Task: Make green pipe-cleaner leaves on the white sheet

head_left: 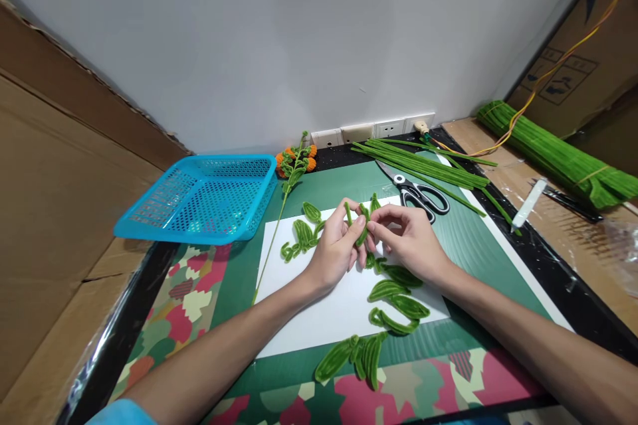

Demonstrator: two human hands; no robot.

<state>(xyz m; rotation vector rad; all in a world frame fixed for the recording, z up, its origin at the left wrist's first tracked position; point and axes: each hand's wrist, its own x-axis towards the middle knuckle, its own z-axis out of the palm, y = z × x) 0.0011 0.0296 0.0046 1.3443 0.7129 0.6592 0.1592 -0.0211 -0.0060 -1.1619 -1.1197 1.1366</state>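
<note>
Both hands [371, 239] pinching green pipe-cleaner leaf [362, 234], no readable writing

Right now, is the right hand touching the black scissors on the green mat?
Apart. In the head view, the right hand pinches a green pipe cleaner piece together with the left hand; green mat shows between its knuckles and the scissors.

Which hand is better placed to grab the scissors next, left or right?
Right. The right hand lies just in front of the scissors; the left hand is farther off, and both pinch the green leaf piece.
</note>
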